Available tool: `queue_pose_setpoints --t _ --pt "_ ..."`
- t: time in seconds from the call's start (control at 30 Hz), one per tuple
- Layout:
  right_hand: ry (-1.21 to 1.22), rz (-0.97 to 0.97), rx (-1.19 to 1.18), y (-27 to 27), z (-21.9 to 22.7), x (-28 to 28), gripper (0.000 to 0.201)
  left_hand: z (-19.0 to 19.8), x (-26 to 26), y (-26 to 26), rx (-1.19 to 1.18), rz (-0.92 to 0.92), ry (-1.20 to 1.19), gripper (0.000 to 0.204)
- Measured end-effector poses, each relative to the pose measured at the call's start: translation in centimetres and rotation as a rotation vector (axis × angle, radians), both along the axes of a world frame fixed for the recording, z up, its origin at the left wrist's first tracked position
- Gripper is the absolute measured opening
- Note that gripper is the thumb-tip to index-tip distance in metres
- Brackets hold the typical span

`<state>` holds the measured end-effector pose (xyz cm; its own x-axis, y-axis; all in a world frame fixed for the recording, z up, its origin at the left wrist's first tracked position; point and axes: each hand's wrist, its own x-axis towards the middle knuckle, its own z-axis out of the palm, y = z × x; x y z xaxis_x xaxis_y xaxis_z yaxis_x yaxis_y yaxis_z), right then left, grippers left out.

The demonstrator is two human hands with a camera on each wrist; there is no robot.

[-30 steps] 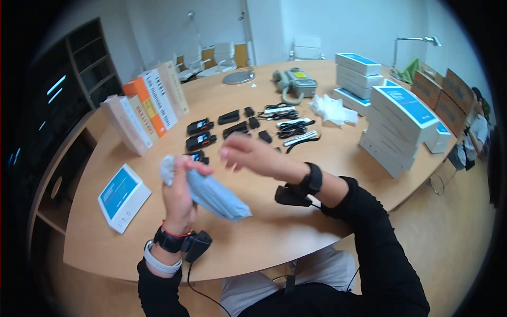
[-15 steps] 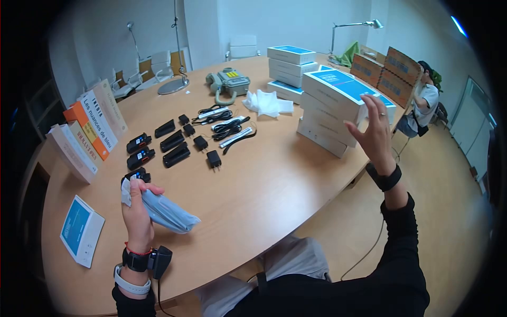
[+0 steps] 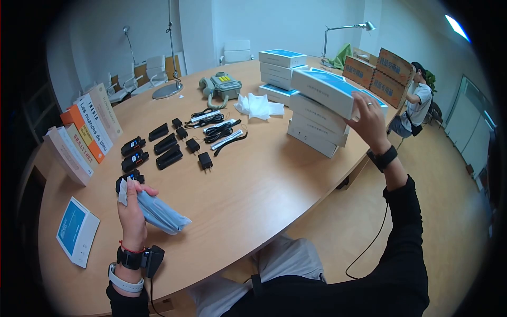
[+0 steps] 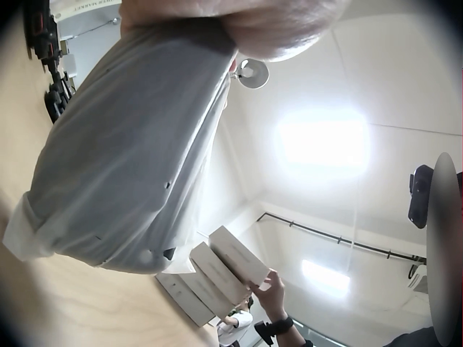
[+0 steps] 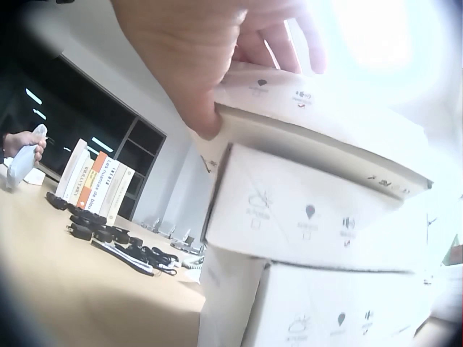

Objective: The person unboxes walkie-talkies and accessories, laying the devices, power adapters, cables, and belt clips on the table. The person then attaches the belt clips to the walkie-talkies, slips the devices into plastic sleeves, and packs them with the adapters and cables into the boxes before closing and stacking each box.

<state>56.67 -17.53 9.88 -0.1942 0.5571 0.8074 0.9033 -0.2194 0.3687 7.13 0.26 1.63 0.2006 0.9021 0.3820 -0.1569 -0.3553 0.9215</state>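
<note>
My left hand [image 3: 132, 214] grips a flat bundle in thin grey-blue wrapping [image 3: 165, 214] above the table's near left part. In the left wrist view the wrapped bundle [image 4: 130, 144] fills much of the picture, and its contents are hidden. My right hand [image 3: 369, 124] holds the near end of the top white box [image 3: 322, 92], which has a blue lid face. Thumb on one side and fingers over the other, it grasps that box [image 5: 311, 108] in the right wrist view. The box sits tilted above the other white boxes [image 3: 317, 127], with a wedge-shaped gap under it.
Several black devices [image 3: 135, 161], black cases [image 3: 169, 157], power adapters [image 3: 205, 161] and cable bundles [image 3: 218, 132] lie mid-table. Books [image 3: 90, 129] stand left, near a white-and-blue box [image 3: 79, 232]. Behind are a telephone [image 3: 222, 87], crumpled white wrapping [image 3: 257, 107] and another box stack [image 3: 280, 71].
My right hand has swung from beside the left hand to the box stack at the right and taken hold of the top box, now tilted. The left hand keeps the wrapped bundle. The view has turned right.
</note>
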Motion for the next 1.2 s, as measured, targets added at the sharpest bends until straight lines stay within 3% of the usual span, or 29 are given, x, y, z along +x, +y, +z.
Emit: queue_pose_setpoints --t 0.1,0.17,0.37,0.5,0.63,0.7,0.77,0.8,0.83,0.9,0.97,1.0,1.03,1.1,1.2 --pt "-0.052 0.081 0.150 -1.6 1.7 -4.0 0.062 0.1 -0.2 0.2 0.024 0.021 -0.010 0.027" --pt "-0.144 0.259 0.196 -3.3 2.3 -8.8 0.059 0.7 -0.9 0.5 0.028 0.030 -0.017 0.027" --pt "-0.362 0.736 -0.124 -2.7 -3.2 -20.1 0.012 1.6 -3.9 3.3 0.177 0.197 -0.101 0.025" --pt "-0.302 0.942 -0.301 -0.6 -8.1 -25.9 0.013 2.2 -4.8 3.8 0.196 0.263 -0.123 0.024" --pt "-0.248 1.118 -0.456 -0.8 -9.7 -28.8 0.034 2.3 -5.1 4.0 0.210 0.277 -0.089 0.024" --pt "-0.205 1.180 -0.482 -0.1 -7.6 -28.7 0.033 3.0 -5.1 3.4 0.201 0.298 -0.064 0.025" --pt "0.059 1.264 -0.684 0.5 -5.2 -28.5 0.029 3.2 -5.8 3.5 0.215 0.335 -0.065 0.024" --pt "0.073 1.296 -0.602 0.7 -5.4 -28.9 0.022 3.4 -6.2 3.5 0.234 0.358 -0.054 0.024" --pt "0.114 1.254 -0.684 1.7 -2.2 -28.9 0.013 4.1 -7.0 3.3 0.227 0.366 -0.049 0.024" --pt "0.158 1.232 -0.652 4.3 0.6 -29.6 0.012 6.9 -9.2 2.6 0.429 0.450 -0.158 0.024" --pt "0.107 1.039 -0.689 6.6 4.6 -31.3 0.021 8.6 -10.9 0.7 0.471 0.493 -0.273 0.025" --pt "0.196 1.030 -0.687 8.0 5.9 -31.9 0.026 9.2 -11.5 -0.7 0.498 0.501 -0.283 0.025" --pt "0.134 1.063 -0.619 10.2 6.5 -32.6 0.024 9.7 -12.2 -2.1 0.527 0.509 -0.292 0.025" --pt "0.149 1.006 -0.666 12.3 8.3 -34.4 0.030 10.4 -13.4 -4.9 0.549 0.301 -0.306 0.026" --pt "0.105 1.045 -0.575 15.6 9.0 -36.1 0.032 10.4 -11.8 -8.9 0.550 0.299 -0.245 0.027"
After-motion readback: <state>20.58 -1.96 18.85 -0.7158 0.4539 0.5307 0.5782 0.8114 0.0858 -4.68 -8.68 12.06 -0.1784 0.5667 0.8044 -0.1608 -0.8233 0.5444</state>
